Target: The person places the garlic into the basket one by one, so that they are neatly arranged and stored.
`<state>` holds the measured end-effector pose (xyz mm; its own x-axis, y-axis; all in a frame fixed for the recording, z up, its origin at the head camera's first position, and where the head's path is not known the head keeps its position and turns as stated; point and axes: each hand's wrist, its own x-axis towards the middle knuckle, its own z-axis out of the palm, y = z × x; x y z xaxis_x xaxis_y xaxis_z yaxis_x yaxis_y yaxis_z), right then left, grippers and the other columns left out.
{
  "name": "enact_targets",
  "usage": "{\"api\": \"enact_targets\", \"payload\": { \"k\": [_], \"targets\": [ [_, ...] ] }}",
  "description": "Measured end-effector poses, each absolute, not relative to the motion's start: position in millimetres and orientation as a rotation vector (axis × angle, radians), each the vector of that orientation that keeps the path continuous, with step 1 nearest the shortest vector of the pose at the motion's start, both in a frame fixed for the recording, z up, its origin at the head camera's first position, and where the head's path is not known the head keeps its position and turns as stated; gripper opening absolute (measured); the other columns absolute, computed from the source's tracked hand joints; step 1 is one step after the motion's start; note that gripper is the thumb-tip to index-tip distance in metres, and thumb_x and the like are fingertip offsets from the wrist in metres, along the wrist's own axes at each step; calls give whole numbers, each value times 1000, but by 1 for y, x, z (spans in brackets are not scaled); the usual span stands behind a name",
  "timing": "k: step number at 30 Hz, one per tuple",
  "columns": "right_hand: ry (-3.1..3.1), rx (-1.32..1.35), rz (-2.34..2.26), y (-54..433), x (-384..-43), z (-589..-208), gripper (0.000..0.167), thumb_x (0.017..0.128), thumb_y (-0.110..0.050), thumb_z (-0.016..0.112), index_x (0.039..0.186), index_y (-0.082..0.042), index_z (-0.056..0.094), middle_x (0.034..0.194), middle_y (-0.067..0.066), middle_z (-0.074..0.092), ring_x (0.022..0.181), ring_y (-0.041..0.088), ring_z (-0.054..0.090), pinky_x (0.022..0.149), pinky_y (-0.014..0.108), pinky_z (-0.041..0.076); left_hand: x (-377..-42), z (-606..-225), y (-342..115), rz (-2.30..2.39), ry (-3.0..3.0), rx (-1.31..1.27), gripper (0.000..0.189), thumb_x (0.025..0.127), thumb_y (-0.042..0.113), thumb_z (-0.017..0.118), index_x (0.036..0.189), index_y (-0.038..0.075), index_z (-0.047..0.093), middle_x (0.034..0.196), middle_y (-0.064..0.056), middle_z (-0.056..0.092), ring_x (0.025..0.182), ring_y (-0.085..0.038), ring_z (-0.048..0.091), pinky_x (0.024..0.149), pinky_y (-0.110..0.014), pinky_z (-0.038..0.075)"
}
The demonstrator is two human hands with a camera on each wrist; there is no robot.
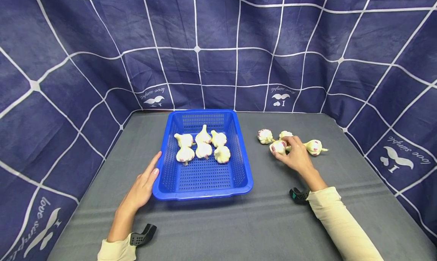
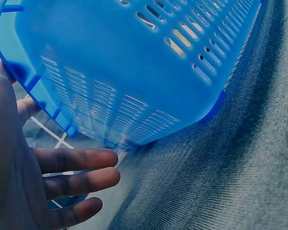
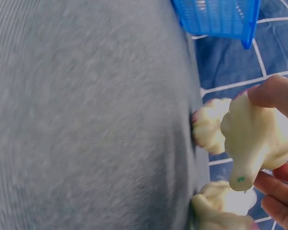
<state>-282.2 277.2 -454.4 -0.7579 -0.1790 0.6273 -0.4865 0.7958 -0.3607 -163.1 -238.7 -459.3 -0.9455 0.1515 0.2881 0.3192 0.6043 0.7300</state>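
Observation:
My right hand (image 1: 297, 156) pinches a garlic bulb (image 1: 278, 147) between thumb and fingers, at the right of the table. In the right wrist view the held bulb (image 3: 253, 132) shows its stem end, with a small green mark on it. Other bulbs lie close around that hand: one to the left (image 1: 264, 136), one behind (image 1: 285, 134) and one to the right (image 1: 315, 147). My left hand (image 1: 140, 189) lies along the left side of a blue plastic basket (image 1: 205, 196) and touches its rim, the fingers extended. Several garlic bulbs (image 1: 203, 150) sit inside the basket in two rows.
A grey cloth (image 1: 273, 223) covers the table. Dark blue curtains (image 1: 218, 29) with white lines stand along its back and sides. Each wrist wears a black band; the left band (image 1: 143, 235) and the right band (image 1: 299, 195) both stick out past the sleeves.

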Motion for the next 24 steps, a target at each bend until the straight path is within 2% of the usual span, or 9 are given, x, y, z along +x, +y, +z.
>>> {"api": "enact_targets", "payload": {
  "k": [5,11,18,24],
  "targets": [
    [-2381,534,721,271,-276,-447,53,63,-22,89,102,3,63,93,18,58,83,31,56,71,45,48,-162,-459,-238,-1269,-2647,-382,51,109,27,30,159,19,22,156,-22,31,136,-50,36,106,-67,27],
    [-2388,573,752,263,-270,-434,55,62,-22,88,105,1,62,98,16,56,80,32,63,72,46,52,-163,-459,-238,-1256,-2625,-402,51,108,25,30,159,17,23,156,-22,32,134,-51,38,104,-67,29],
    [-2371,651,724,254,-266,-426,56,60,-22,90,106,-4,64,101,15,55,82,31,58,69,45,48,-164,-459,-238,-1254,-2626,-404,51,108,25,30,159,18,23,156,-21,31,135,-49,37,104,-67,29],
    [-2370,696,698,250,-264,-422,58,59,-22,91,107,-3,64,97,12,55,83,31,56,66,44,47,-163,-459,-238,-1252,-2641,-394,52,109,26,30,159,18,22,157,-21,31,135,-49,38,105,-67,29]
  ]
}}
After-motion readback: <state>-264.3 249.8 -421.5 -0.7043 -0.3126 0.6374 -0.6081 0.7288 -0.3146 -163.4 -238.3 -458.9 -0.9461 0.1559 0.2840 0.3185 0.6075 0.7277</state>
